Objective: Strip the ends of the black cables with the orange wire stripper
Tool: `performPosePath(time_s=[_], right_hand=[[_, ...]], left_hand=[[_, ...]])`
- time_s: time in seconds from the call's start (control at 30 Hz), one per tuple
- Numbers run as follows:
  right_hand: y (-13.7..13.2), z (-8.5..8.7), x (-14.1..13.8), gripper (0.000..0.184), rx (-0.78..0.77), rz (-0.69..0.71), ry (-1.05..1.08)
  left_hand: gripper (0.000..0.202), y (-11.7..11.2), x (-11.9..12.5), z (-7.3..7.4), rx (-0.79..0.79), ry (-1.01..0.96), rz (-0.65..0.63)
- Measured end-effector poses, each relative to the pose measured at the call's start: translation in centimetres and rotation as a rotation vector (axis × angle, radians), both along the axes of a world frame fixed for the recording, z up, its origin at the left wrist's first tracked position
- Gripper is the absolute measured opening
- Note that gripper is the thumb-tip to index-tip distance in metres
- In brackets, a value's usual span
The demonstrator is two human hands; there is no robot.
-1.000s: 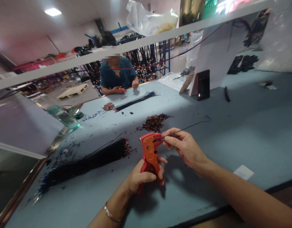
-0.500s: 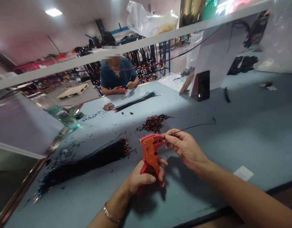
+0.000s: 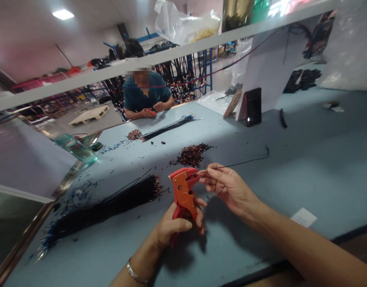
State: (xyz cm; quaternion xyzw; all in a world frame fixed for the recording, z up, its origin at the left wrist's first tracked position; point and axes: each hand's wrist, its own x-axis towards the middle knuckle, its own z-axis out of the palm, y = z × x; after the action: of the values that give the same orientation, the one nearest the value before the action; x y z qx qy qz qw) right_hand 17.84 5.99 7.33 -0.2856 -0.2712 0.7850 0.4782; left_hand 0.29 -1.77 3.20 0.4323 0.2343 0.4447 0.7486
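Note:
My left hand (image 3: 180,221) is closed around the handles of a red and orange wire stripper (image 3: 185,191), held upright with its jaws toward the right. Between thumb and fingers, my right hand (image 3: 228,185) pinches a thin black wire (image 3: 246,162). The wire's near end is at the stripper's jaws; whether it sits inside them I cannot tell. Its far part stretches right and bends up at the tip. Left of the stripper lies a thick bundle of black wires (image 3: 111,207) with coppery ends. Just beyond the stripper is a pile of small black and copper-coloured scraps (image 3: 192,154).
Across the blue-grey table (image 3: 291,175) sits a co-worker (image 3: 146,95) holding a red tool, near another wire bundle (image 3: 169,126). A green-tinted bottle (image 3: 77,149) lies tilted at the left edge. A phone (image 3: 253,107) leans against a white panel. A white paper (image 3: 303,217) lies right.
The wire stripper in my left hand has moved slightly left, opening a little more distance between its jaws and my right fingers. My right hand still pinches the wire.

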Motion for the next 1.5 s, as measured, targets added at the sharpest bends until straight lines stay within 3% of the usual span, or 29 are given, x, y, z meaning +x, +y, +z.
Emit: performPosePath(time_s=[0.1,0.37,0.63,0.7,0.83,0.87,0.9,1.0,1.07,1.17,1.33,1.5], right_hand=[[0.0,0.0,0.1,0.031,0.054,-0.008,-0.041],[-1.5,-0.9,-0.9,0.025,0.118,0.218,-0.191],[-2.1,-2.3,-1.5,0.030,0.017,0.285,-0.151],[-1.8,-2.0,-1.3,0.028,0.067,0.320,-0.209],[-1.3,-0.4,-0.1,0.038,0.357,0.590,-0.560],[-1.2,0.0,0.3,0.038,0.482,0.588,-0.700],[-1.0,0.3,0.7,0.037,0.646,0.493,-0.832],[-0.6,0.5,1.4,0.026,1.173,-0.053,-1.005],[-0.2,0.1,1.5,0.016,1.417,-0.258,-1.032],[0.3,-0.7,1.1,0.015,1.548,-0.177,-1.081],[0.3,-1.5,0.9,0.018,1.531,0.012,-0.991],[0.8,-1.2,1.5,0.020,1.529,-0.105,-1.072]], left_hand=[[0.049,0.1,0.2,0.5,0.014,-0.035,0.044],[0.053,0.4,0.1,1.4,-0.003,-0.201,0.209],[0.052,0.3,0.3,1.5,-0.011,-0.178,0.194],[0.051,0.3,0.2,1.6,-0.005,-0.173,0.202],[0.049,0.4,0.0,1.6,-0.018,-0.192,0.248],[0.049,0.4,0.0,1.6,-0.025,-0.195,0.260],[0.048,0.4,0.0,1.6,-0.029,-0.197,0.268],[0.047,0.4,0.2,1.7,-0.032,-0.194,0.260],[0.046,0.4,0.2,1.7,-0.040,-0.179,0.236],[0.046,0.3,0.3,1.7,-0.054,-0.146,0.209],[0.045,0.3,0.2,1.6,-0.038,-0.142,0.205],[0.049,0.3,0.2,1.4,-0.031,-0.132,0.218]])
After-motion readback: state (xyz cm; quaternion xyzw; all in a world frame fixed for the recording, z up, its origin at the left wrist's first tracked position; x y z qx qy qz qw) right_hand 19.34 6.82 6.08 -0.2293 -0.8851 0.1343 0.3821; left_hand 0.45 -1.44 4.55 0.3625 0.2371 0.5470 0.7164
